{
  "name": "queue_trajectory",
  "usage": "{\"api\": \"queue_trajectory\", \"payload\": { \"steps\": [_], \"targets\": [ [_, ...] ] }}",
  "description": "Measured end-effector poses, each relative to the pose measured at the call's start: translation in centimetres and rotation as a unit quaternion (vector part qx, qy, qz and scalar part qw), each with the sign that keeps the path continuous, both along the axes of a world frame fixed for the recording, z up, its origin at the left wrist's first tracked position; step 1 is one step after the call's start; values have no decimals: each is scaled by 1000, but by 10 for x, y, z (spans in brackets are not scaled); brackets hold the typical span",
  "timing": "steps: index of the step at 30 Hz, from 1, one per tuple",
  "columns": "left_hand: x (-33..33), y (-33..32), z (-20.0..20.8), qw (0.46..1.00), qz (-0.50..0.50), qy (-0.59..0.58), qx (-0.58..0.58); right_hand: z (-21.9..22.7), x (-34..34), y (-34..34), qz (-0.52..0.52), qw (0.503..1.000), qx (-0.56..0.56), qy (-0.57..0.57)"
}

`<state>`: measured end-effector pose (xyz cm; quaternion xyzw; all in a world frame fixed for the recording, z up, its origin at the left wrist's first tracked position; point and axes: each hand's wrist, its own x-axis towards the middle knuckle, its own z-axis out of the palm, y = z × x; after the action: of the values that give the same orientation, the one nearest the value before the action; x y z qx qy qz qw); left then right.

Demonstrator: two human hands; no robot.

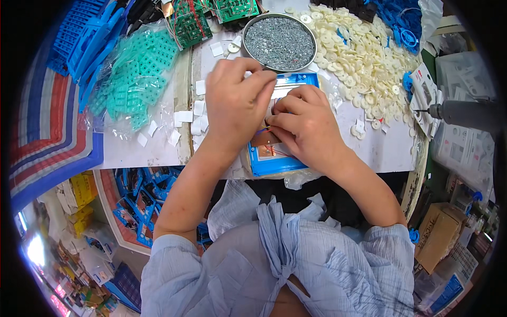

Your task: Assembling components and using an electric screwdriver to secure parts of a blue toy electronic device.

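Note:
A rectangular blue plastic casing [270, 167] lies in front of me on the table, with a copper-brown board [265, 138] and thin coloured wires inside its near part. My left hand [236, 100] is over the casing's far left side, thumb and forefinger pinched together; whatever is between them is too small or hidden to name. My right hand [310, 126] reaches into the casing from the right. Its closed fingertips are at the wires and a small dark part, largely covered by the fingers. Just beyond both hands stands a round metal tin [244, 46] full of small screws [280, 41].
Cream plastic discs [364, 63] are heaped at the far right. A clear bag of turquoise parts [134, 79] lies on the left, near green circuit boards [191, 26] and small white squares [185, 116]. A dark tool [465, 113] juts in from the right. Below left, a bin holds blue casings [140, 203].

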<state>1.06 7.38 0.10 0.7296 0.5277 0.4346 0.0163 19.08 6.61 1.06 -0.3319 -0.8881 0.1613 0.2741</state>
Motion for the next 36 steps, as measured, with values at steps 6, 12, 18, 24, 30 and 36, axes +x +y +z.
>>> {"api": "queue_trajectory", "payload": {
  "steps": [6,12,18,24,30,36],
  "targets": [
    [9,6,5,993,-91,-19,-76,8,-2,-16,-22,996,50,-77],
    [6,23,-4,983,-131,-38,-119,19,22,-18,7,1000,1,30],
    [4,19,1,966,-134,-95,-200,-2,24,37,-94,991,97,24],
    [-2,12,1,949,-123,-166,-238,6,22,44,-61,991,100,-57],
    [3,11,1,960,-110,-131,-222,27,10,28,-13,975,89,-204],
    [-2,14,-5,971,-180,-23,-156,52,12,22,45,955,-95,-276]
  ]
}}
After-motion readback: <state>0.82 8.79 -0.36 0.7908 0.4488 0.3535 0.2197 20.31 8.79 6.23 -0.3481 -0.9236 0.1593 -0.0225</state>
